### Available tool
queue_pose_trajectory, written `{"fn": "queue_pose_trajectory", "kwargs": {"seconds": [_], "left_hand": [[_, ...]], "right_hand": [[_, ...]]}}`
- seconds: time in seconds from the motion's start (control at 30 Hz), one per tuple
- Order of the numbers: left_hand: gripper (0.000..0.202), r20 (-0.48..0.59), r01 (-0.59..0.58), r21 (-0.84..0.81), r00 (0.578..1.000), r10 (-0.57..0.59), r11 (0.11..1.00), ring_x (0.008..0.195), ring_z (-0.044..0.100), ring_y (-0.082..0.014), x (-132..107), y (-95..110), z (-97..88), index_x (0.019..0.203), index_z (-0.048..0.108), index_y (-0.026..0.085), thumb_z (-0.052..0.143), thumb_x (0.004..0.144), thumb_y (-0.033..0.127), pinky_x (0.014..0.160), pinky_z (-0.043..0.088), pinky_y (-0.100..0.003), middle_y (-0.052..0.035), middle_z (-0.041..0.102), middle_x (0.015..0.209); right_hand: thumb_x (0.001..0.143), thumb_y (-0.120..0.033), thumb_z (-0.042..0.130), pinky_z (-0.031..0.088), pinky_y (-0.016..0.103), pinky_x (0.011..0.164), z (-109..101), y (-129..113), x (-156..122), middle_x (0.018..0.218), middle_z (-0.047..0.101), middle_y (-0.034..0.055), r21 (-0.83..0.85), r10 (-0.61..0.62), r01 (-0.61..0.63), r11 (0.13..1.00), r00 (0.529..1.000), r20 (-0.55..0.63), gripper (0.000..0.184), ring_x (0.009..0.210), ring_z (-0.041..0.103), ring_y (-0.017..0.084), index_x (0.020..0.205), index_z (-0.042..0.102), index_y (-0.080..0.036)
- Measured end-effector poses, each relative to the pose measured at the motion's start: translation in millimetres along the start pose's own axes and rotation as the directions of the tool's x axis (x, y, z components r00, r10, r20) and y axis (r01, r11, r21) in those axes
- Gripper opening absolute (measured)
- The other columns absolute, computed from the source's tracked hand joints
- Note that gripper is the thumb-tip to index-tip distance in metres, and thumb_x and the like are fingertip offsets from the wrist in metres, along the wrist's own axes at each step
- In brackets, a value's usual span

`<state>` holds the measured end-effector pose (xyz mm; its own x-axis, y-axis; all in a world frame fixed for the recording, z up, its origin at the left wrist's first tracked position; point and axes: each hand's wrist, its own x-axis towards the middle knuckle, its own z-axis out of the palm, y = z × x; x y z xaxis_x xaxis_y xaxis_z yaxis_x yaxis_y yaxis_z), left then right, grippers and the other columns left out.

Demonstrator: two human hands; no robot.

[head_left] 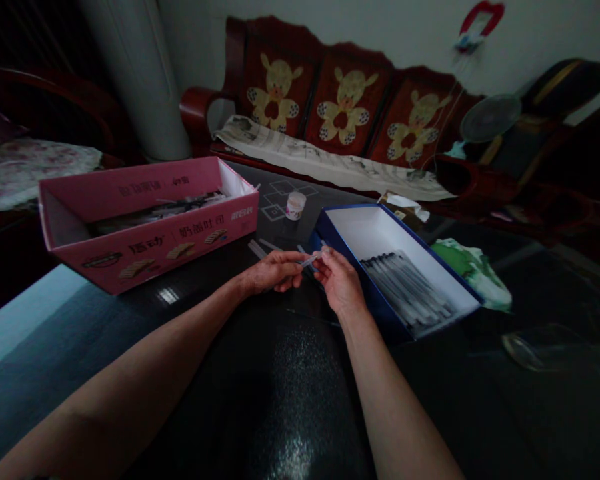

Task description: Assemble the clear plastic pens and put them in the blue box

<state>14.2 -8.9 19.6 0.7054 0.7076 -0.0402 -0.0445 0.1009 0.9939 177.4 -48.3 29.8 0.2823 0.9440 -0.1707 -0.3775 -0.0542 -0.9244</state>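
Note:
My left hand (275,272) and my right hand (339,279) meet above the dark table. Between them is a thin, pale translucent tube (310,261), like a pen barrel, pinched by the fingers of both hands. Its ends are partly hidden by the fingertips. A few similar clear tubes (257,249) lie on the table just beyond my left hand. Close to my right hand stands a blue box (363,223) with a white inside, holding a row of several pens (405,287). Left of my hands is a pink box (180,248) with loose thin parts (180,208) in it.
A small round tub (295,206) stands beyond my hands, between the boxes. To the right lie a green and white packet (473,273) and a clear glass-like object (545,347). Behind the table (220,393) is a wooden sofa (330,100) with patterned cushions.

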Motion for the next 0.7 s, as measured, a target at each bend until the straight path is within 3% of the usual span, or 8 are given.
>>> {"fn": "queue_pose_trajectory", "kwargs": {"seconds": [0.23,0.4,0.5,0.7], "left_hand": [[0.024,0.009,0.008,0.004,1.0,-0.008,1.0,0.038,0.044,-0.0045,-0.2,1.1,-1.0,0.093,0.064,0.014,0.058,0.079,0.033,0.037,0.029,-0.016,0.0006,0.063,0.064],[0.027,0.002,0.034,-0.007,0.999,-0.034,0.999,0.039,0.047,-0.0051,0.6,0.2,-1.2,0.086,0.066,0.012,0.06,0.077,0.037,0.034,0.028,-0.017,-0.0049,0.068,0.073],[0.028,0.01,0.034,-0.008,0.999,-0.034,0.999,0.036,0.043,-0.0044,-0.2,0.9,-0.5,0.079,0.065,0.012,0.059,0.078,0.039,0.033,0.026,-0.017,-0.003,0.065,0.066],[0.031,-0.032,0.024,0.02,0.999,-0.023,1.0,0.034,0.041,-0.0037,-2.0,1.6,2.2,0.074,0.062,0.012,0.059,0.078,0.043,0.032,0.024,-0.016,0.0018,0.057,0.055]], "right_hand": [[0.062,-0.035,0.075,0.046,0.021,0.06,0.6,5.3,-0.7,0.083,0.071,-0.0004,-0.091,-0.004,0.009,0.996,0.998,0.057,0.032,0.075,0.065,0.012,0.089,0.066,-0.021],[0.064,-0.034,0.075,0.046,0.021,0.062,-1.9,5.4,-0.3,0.084,0.071,-0.0017,-0.086,-0.037,0.048,0.995,0.992,0.119,0.034,0.071,0.062,0.009,0.094,0.066,-0.021],[0.067,-0.034,0.074,0.047,0.022,0.064,-2.2,3.8,-0.9,0.086,0.071,-0.0015,-0.11,-0.052,0.072,0.991,0.985,0.167,0.036,0.071,0.061,0.009,0.1,0.067,-0.022],[0.068,-0.037,0.073,0.049,0.026,0.067,1.0,2.0,-1.5,0.08,0.068,-0.0008,-0.18,-0.078,0.107,0.978,0.984,0.162,0.031,0.07,0.059,0.011,0.094,0.069,-0.021]]}}
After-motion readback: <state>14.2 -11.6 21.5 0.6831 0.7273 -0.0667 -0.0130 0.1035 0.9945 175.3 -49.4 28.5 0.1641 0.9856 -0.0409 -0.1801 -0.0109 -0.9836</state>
